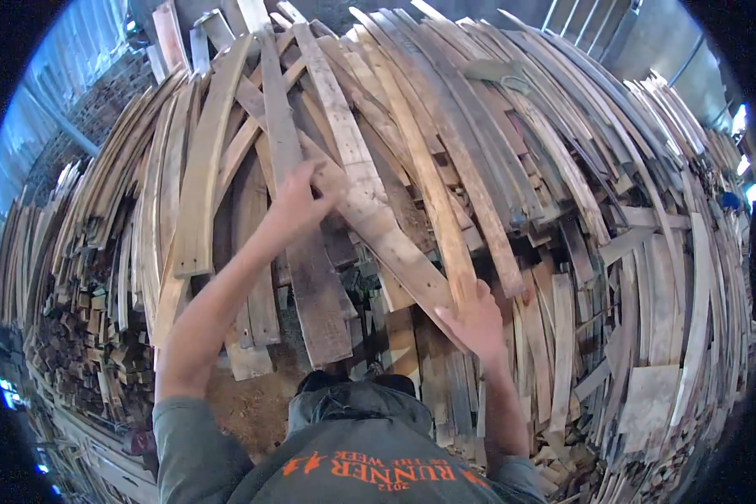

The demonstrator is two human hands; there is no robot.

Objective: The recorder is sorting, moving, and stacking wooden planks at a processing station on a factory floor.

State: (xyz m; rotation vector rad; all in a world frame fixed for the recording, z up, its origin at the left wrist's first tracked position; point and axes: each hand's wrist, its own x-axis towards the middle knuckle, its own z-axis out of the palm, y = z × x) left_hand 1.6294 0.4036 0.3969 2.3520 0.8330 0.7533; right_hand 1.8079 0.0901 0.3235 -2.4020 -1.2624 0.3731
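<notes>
A wooden plank (399, 249) lies slantwise before me, running from the upper left down to the lower right across other boards. My left hand (298, 200) is closed on its left edge, about halfway along, with thumb and fingers curled at the wood. At the plank's near lower end, my right hand (477, 325) is closed on it, its fingertips partly hidden. A narrower, yellowish board (424, 181) comes down to just beside my right hand. Under my left forearm lies a grey-brown board (311, 273) pointing toward me.
Long loose boards (487, 160) are heaped across the far side. A pale board (202, 185) with nail holes leans at the left. Stacked short wood pieces (92, 336) fill the lower left. More planks (651, 294) lie at the right, with brown ground (252, 407) near my feet.
</notes>
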